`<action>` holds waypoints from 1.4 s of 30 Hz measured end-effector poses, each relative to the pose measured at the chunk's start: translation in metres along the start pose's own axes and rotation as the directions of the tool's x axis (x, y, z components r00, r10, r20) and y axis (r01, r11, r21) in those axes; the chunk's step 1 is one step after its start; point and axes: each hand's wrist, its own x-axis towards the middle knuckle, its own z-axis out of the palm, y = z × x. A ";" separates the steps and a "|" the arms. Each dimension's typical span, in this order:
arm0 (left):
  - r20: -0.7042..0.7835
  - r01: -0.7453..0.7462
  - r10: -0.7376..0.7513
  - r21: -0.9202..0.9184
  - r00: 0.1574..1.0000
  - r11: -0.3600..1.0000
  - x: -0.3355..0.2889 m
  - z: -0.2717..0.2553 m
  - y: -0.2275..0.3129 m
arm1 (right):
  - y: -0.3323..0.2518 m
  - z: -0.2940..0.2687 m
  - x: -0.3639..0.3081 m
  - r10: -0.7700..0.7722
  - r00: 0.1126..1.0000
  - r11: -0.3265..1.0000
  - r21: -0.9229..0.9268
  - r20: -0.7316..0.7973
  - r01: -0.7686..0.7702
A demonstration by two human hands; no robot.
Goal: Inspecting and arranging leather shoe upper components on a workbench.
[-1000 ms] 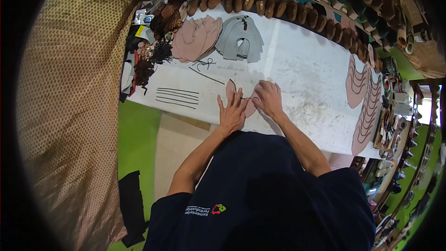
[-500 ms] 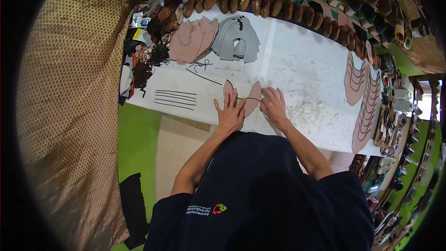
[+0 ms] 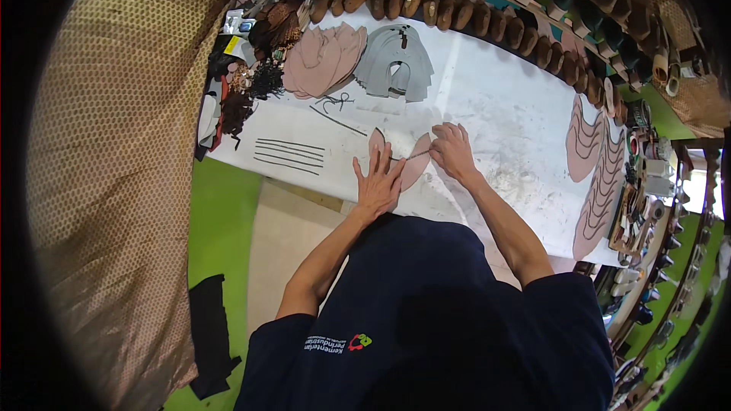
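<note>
A curved pink piece (image 3: 416, 170), like a shoe upper cut flat, lies on the white table near its front edge, its two pointed ends facing away from me. My left hand (image 3: 378, 187) rests flat on its left part with fingers spread, hiding much of it. A thin dark strip (image 3: 412, 157) runs from beneath my left fingers across the piece to my right hand (image 3: 454, 154). The right fingers are pinched together on that strip's end, just beside the piece's right tip.
Several dark strips (image 3: 289, 154) lie in a row at left. Beyond are a pink stack (image 3: 324, 61), a grey stack (image 3: 394, 57) and loose strips (image 3: 336, 119). Pink pieces with dark edging (image 3: 600, 205) overlap at right. Shoe lasts (image 3: 480, 18) line the back; clutter (image 3: 247, 91) fills the left end.
My right hand has shifted slightly up and right, and the strip between my hands now runs straighter. My left hand stays on the pink piece. The whole view has tilted a little.
</note>
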 end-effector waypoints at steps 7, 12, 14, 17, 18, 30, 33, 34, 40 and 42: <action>-0.002 -0.009 0.009 0.010 1.000 1.000 0.000 0.003 -0.003 | -0.001 0.003 0.001 0.010 1.000 1.000 -0.023 0.013 -0.010; 0.010 -0.018 0.018 0.001 1.000 1.000 0.003 0.004 -0.002 | -0.002 -0.004 0.009 -0.013 1.000 0.999 -0.044 -0.003 0.012; 0.012 -0.021 0.021 -0.004 1.000 1.000 0.004 0.004 0.000 | -0.003 -0.006 0.014 -0.030 0.999 0.998 -0.054 -0.025 0.029; -0.013 0.006 -0.006 -0.046 1.000 0.999 0.005 0.005 0.002 | -0.004 -0.006 0.020 -0.020 1.000 0.998 -0.057 -0.005 0.020; -0.019 0.002 -0.003 -0.053 1.000 0.999 0.006 0.005 0.003 | -0.004 -0.006 0.021 -0.026 1.000 0.998 -0.057 -0.003 0.026; -0.069 -0.027 0.022 -0.069 0.997 0.997 0.009 0.008 -0.002 | 0.000 -0.002 0.029 -0.054 0.998 0.996 -0.062 0.036 0.056; -0.060 -0.010 0.005 -0.070 0.998 0.997 0.010 0.009 0.001 | 0.001 -0.001 0.033 -0.067 0.997 0.995 -0.078 0.033 0.069; -0.048 0.007 -0.011 -0.081 0.999 0.997 0.011 0.009 0.003 | 0.000 0.000 0.034 -0.069 0.997 0.994 -0.088 0.034 0.072; -0.050 0.043 -0.048 -0.108 0.998 0.993 0.016 0.005 0.012 | -0.001 -0.001 0.037 -0.064 0.996 0.993 -0.100 0.062 0.070; -0.079 0.030 -0.039 -0.108 0.996 0.994 0.016 0.005 0.012 | 0.001 0.000 0.037 -0.068 0.996 0.993 -0.097 0.057 0.073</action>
